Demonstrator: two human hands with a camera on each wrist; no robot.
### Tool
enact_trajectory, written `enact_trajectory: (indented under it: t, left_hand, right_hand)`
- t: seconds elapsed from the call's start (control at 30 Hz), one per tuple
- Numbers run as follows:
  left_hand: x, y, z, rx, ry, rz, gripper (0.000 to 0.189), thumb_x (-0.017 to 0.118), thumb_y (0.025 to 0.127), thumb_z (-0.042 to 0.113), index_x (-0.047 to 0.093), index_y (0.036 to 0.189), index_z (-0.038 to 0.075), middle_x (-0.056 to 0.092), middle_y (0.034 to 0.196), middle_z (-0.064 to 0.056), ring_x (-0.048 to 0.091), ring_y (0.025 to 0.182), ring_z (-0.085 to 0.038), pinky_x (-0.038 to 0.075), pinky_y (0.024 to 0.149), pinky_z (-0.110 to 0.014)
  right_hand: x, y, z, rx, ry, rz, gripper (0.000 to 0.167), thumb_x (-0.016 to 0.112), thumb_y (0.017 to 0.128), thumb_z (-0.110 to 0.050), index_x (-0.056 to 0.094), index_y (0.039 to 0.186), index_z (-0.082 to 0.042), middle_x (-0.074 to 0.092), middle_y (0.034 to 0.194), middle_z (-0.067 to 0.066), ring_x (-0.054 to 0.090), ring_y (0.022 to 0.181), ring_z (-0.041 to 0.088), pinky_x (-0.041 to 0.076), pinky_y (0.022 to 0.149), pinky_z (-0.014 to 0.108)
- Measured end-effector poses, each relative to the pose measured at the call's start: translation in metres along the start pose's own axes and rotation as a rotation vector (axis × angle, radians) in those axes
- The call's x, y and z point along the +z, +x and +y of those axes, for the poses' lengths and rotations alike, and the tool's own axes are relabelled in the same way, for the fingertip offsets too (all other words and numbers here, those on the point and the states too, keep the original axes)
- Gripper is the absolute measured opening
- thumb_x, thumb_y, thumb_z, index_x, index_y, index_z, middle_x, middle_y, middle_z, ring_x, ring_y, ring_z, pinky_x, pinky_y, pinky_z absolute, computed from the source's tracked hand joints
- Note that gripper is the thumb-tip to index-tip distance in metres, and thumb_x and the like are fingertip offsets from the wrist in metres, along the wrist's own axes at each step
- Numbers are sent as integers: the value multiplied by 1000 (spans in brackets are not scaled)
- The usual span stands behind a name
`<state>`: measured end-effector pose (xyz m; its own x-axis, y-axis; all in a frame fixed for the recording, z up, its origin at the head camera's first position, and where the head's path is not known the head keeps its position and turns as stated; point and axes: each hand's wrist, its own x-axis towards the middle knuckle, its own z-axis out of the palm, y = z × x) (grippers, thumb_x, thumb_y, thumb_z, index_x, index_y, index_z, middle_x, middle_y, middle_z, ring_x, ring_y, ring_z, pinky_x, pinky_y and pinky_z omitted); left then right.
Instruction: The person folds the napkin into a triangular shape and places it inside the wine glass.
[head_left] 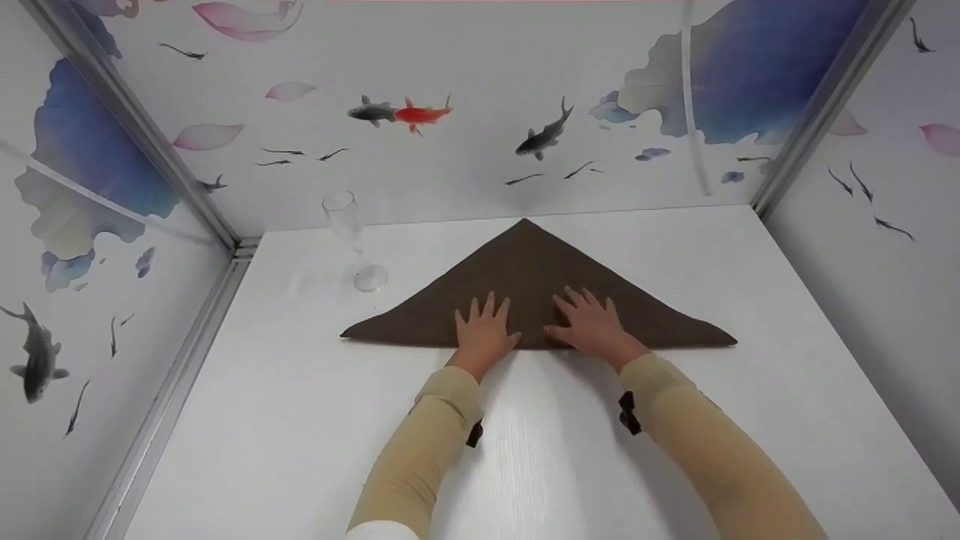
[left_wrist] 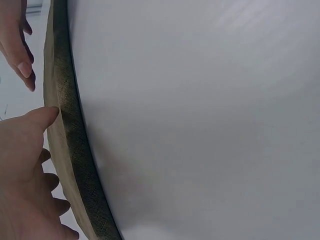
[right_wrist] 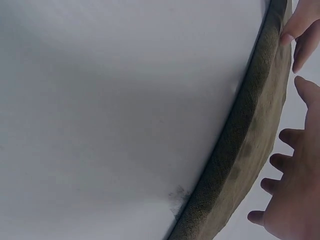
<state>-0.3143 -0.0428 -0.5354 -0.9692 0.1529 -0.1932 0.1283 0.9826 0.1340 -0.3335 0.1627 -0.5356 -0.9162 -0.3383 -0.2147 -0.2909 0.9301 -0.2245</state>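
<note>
A dark brown cloth napkin (head_left: 525, 262), folded into a triangle, lies on the white table with its point toward the back wall and its long folded edge toward me. My left hand (head_left: 482, 331) rests on it left of the middle, fingers spread. To the right, my right hand (head_left: 592, 324) also lies on the cloth with fingers extended and spread. The left wrist view shows the left thumb right at the thick folded edge (left_wrist: 75, 130). In the right wrist view the right fingers (right_wrist: 280, 162) reach over the cloth. Neither hand grips anything.
A clear stemmed glass (head_left: 370, 278) stands upright on the table (head_left: 285, 420), behind the napkin's left side. White panels (head_left: 465, 60) printed with fish and petals wall in the back and both sides, joined by metal frame strips (head_left: 180, 360).
</note>
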Motion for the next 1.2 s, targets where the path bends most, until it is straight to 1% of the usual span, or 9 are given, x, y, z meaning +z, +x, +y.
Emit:
enact_trajectory:
  t: [0.17, 0.4, 0.5, 0.67, 0.8, 1.03, 1.1, 1.2]
  left_hand:
    - [1, -6, 2, 14, 0, -10, 71, 55, 96, 51, 28, 155, 22, 19, 161, -7, 16, 146, -35, 15, 112, -60]
    - [2, -16, 6, 54, 48, 11, 72, 53, 95, 55, 28, 155, 24, 19, 161, -6, 17, 145, -35, 18, 111, -60]
    - [2, -22, 8, 70, 49, 3, 72, 54, 95, 55, 28, 155, 25, 19, 161, -5, 17, 145, -35, 18, 111, -60]
    - [4, -31, 9, 82, 53, -31, 72, 54, 95, 55, 28, 155, 25, 19, 161, -5, 17, 145, -35, 17, 112, -60]
    - [6, -35, 10, 101, 65, -55, 71, 54, 95, 55, 29, 155, 26, 19, 161, -5, 18, 145, -35, 17, 112, -59]
    - [8, -40, 13, 192, 102, -119, 62, 51, 97, 52, 32, 153, 31, 20, 161, 0, 17, 146, -34, 16, 112, -60]
    - [9, -41, 12, 215, 96, -135, 61, 51, 98, 51, 34, 153, 31, 22, 160, 0, 18, 145, -34, 16, 111, -61]
    - [11, -42, 9, 235, 50, -167, 61, 51, 98, 50, 33, 153, 31, 21, 161, 0, 16, 146, -34, 16, 111, -62]
  right_hand:
    - [5, -9, -5, -7, 11, -21, 76, 46, 97, -58, 27, 155, -14, 16, 160, 16, 11, 145, 42, 6, 110, 66]
    - [10, -21, -9, -45, -4, 1, 75, 48, 96, -58, 30, 154, -14, 20, 159, 14, 14, 145, 40, 7, 110, 67]
    - [13, -27, -10, -53, -5, 3, 74, 48, 96, -58, 30, 154, -15, 21, 159, 13, 15, 145, 39, 8, 110, 66]
    - [16, -36, -12, -66, -16, -6, 73, 47, 97, -57, 31, 154, -14, 22, 159, 13, 16, 145, 38, 10, 109, 66]
    - [18, -39, -16, -62, -21, -18, 73, 49, 97, -55, 31, 154, -14, 22, 159, 12, 16, 145, 37, 9, 109, 67]
    - [27, -41, -23, -97, -8, -36, 73, 50, 96, -56, 33, 153, -13, 24, 159, 11, 17, 145, 37, 13, 109, 67]
    - [30, -42, -24, -104, 2, -36, 73, 51, 96, -56, 34, 152, -13, 25, 158, 10, 18, 144, 37, 15, 109, 66]
    - [34, -43, -23, -114, 0, -45, 73, 51, 95, -56, 35, 152, -13, 25, 159, 10, 18, 145, 37, 17, 109, 64]
